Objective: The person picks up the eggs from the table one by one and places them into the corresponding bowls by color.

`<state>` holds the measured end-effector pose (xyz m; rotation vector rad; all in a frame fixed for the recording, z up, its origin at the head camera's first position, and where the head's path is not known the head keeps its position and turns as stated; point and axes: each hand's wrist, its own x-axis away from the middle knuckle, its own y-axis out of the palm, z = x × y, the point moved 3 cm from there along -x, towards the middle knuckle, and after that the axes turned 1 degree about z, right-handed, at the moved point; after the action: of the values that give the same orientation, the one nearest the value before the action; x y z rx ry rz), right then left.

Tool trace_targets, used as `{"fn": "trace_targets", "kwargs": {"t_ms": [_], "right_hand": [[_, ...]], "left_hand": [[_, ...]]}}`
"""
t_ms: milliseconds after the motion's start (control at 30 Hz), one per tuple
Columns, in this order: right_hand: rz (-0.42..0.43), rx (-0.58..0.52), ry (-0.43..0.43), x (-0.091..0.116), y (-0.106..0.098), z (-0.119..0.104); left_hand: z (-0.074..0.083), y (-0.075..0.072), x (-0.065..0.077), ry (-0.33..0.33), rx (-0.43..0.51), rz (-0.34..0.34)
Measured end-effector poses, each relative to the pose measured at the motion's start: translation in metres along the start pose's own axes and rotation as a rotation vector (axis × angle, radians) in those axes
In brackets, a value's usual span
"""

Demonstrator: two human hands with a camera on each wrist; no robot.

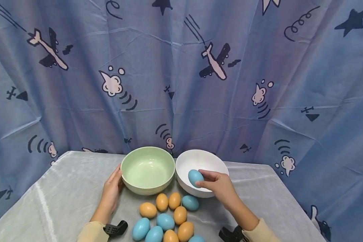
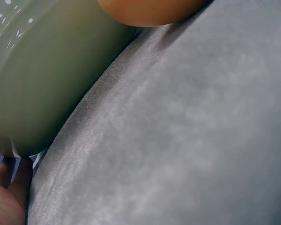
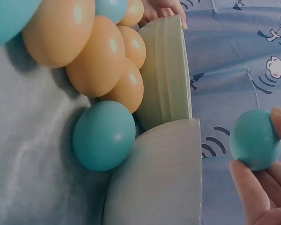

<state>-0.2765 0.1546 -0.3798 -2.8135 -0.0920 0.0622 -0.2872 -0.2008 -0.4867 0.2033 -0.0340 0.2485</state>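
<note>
My right hand (image 1: 219,186) pinches a blue egg (image 1: 195,177) between thumb and fingers, over the white bowl (image 1: 181,178). In the right wrist view the held egg (image 3: 256,139) shows above the level of that bowl's rim. My left hand (image 1: 111,188) rests against the left side of the light green bowl (image 1: 148,190), its fingers along the outer wall near the rim. The left wrist view shows the fingertips (image 2: 22,171) touching the green wall. The bowls stand side by side, and no eggs show inside the green one.
In front of the bowls lie several orange eggs (image 1: 180,215) and several blue eggs (image 1: 165,222), close together. One blue egg (image 1: 190,203) sits by the white bowl's front. A grey cloth (image 1: 63,198) covers the table; a blue patterned curtain (image 1: 157,84) hangs behind it.
</note>
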Motion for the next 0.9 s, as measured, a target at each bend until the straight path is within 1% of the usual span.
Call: {"fn": "trace_targets", "kwargs": {"t_ms": [267, 567, 900], "right_hand": [[-0.001, -0.003, -0.001, -0.007, 0.003, -0.001], [-0.001, -0.014, 0.000, -0.011, 0.007, 0.004], [0.030, -0.001, 0.005, -0.020, 0.009, 0.006]], "left_hand": [[0.000, -0.002, -0.001, 0.002, -0.005, -0.013], [-0.001, -0.002, -0.001, 0.003, 0.000, -0.022], [-0.001, -0.002, 0.000, -0.007, -0.005, -0.022]]}}
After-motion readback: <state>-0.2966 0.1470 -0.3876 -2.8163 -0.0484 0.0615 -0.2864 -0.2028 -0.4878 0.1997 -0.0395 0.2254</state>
